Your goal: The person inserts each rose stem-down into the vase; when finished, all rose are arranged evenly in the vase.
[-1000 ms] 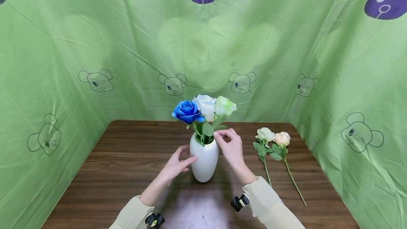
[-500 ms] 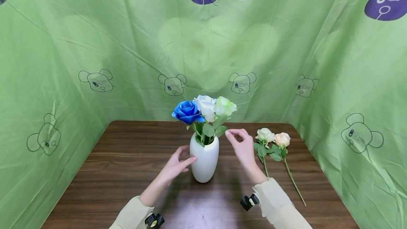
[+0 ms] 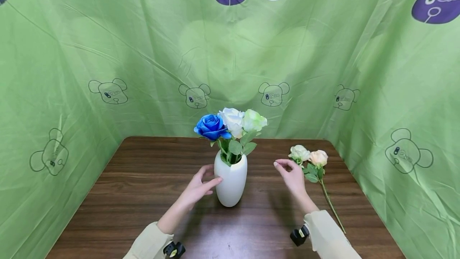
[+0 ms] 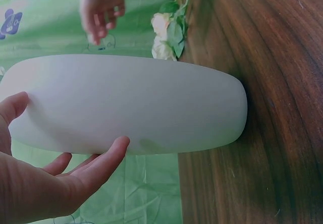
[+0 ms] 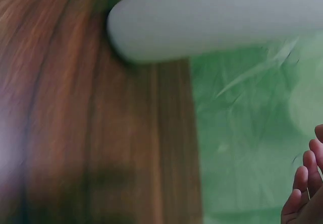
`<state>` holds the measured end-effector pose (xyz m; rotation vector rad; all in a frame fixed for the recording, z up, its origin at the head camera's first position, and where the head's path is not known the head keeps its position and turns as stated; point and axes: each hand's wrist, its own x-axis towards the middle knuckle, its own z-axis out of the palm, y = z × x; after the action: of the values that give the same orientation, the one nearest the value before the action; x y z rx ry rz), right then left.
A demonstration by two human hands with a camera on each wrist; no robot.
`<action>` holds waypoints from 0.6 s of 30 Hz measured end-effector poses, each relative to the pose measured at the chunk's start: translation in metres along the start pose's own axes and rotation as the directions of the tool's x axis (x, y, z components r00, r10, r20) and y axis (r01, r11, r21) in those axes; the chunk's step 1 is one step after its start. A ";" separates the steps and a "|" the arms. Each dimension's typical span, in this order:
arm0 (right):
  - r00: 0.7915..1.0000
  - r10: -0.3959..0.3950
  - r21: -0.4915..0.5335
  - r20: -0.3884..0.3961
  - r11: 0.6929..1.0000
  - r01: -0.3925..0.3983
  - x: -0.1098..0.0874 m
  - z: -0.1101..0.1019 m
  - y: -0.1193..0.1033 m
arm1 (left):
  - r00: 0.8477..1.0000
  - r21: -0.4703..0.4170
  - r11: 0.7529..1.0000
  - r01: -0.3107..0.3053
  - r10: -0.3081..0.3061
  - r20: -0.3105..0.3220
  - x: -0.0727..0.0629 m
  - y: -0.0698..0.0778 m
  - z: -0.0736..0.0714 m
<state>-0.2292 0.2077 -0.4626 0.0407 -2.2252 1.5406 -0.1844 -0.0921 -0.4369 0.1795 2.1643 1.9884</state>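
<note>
A white vase (image 3: 231, 183) stands upright on the table, holding a blue rose (image 3: 211, 127), a white rose (image 3: 231, 120) and a pale green rose (image 3: 254, 120). My left hand (image 3: 195, 187) holds the vase's left side, thumb in front and fingers toward the back; the left wrist view shows its fingertips against the vase wall (image 4: 136, 103). Between vase and loose flowers, my right hand (image 3: 292, 177) hovers with loosely bent fingers and nothing in them. Just beyond it lie a cream rose (image 3: 299, 152) and a peach rose (image 3: 318, 158); the cream rose's stem is hidden behind the hand.
The brown wooden table (image 3: 143, 187) is enclosed at the back and sides by a green curtain (image 3: 151, 59) with bear prints. The peach rose's long stem (image 3: 332, 205) reaches toward the table's front right.
My right hand has let go of the leaves by the vase mouth and moved right and down, toward the loose roses. The left hand and the vase have stayed put.
</note>
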 end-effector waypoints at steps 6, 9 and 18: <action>0.994 0.106 -0.079 -0.015 0.991 -0.107 0.001 -0.015 0.037 | 1.000 0.005 1.000 -0.004 0.004 0.000 0.000 -0.001 0.000; 0.985 0.172 -0.186 -0.028 0.967 -0.175 0.002 -0.023 0.046 | 1.000 0.007 1.000 -0.003 0.003 0.000 0.000 -0.001 0.000; 0.968 0.235 -0.349 -0.092 0.903 -0.252 -0.001 -0.043 0.088 | 1.000 0.003 1.000 -0.002 0.002 0.000 0.000 -0.001 0.000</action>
<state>-0.2375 0.2793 -0.5287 -0.3949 -2.5121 1.2071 -0.1848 -0.0921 -0.4380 0.1820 2.1681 1.9854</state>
